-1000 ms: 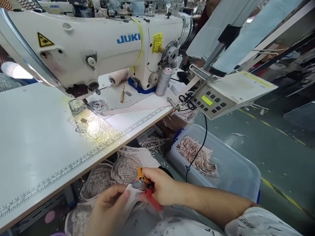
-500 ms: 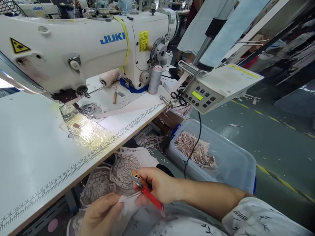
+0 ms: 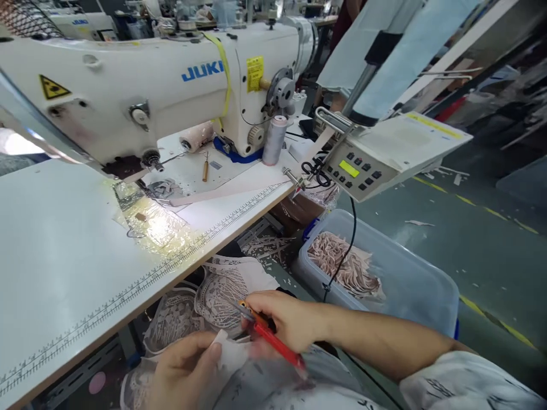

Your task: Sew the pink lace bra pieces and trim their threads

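Observation:
My left hand [image 3: 186, 367] pinches the edge of a thin pale fabric [image 3: 233, 354] between thumb and fingers, low in the view. Just right of it, my right hand [image 3: 284, 322] is closed around small thread snips with red and orange handles [image 3: 277, 344]. The metal blades point up and left, above the fabric edge. Some fingers of my right hand are hidden or blurred behind the snips. Lace pieces in pale pink [image 3: 217, 293] lie beneath and beyond my hands, below the table edge.
A white sewing machine [image 3: 179, 85] stands on the white table [image 3: 55, 245] with a ruler strip along its edge. Thread cones and a wooden-handled tool [image 3: 205, 171] are by it. At right are a control box [image 3: 359, 165] and a plastic bin [image 3: 410, 285] holding fabric strips.
The snips have swung slightly, their red handle now further right, and my right hand has drawn a little away from my left. The whole view has shifted slightly.

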The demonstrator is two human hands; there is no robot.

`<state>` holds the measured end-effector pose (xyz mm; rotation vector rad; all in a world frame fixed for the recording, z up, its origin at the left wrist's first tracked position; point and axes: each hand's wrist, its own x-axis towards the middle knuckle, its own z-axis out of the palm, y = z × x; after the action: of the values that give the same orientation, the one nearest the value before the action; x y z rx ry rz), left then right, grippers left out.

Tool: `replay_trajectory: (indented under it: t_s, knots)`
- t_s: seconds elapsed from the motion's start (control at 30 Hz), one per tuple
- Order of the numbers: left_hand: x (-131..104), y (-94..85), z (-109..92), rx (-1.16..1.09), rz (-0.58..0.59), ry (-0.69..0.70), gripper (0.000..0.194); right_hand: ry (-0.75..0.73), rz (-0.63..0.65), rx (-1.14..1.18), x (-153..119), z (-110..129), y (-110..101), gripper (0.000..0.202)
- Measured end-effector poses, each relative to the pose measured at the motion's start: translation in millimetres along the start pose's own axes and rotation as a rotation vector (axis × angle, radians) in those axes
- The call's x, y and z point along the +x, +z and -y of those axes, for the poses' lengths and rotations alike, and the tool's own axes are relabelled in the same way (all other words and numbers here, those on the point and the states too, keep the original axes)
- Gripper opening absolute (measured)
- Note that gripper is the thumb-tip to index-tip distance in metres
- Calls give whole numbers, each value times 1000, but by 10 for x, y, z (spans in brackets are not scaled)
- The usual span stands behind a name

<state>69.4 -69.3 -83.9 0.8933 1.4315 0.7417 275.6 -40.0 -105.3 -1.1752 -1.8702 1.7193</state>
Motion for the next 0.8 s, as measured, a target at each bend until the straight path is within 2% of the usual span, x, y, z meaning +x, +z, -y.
replay_trajectory:
  t_s: [0.17, 0.27, 0.37, 0.53, 0.8]
  knots:
    - [74, 0, 85, -26, 128, -7, 32, -57, 342, -384, -38, -96, -280, 56]
    - [88, 40, 94, -91, 116, -9, 25, -35, 437, -520, -74, -137, -291, 56]
    - [83, 81, 62, -143, 74, -17, 23, 0, 430, -607, -103, -132, -237, 53]
    - [82, 70, 20, -93, 39, 10, 23, 14, 353, -627, -125, -40, -203, 50]
    - [86, 49, 47, -140, 35, -2, 25, 112, 281, -667, -155, 112, -196, 43]
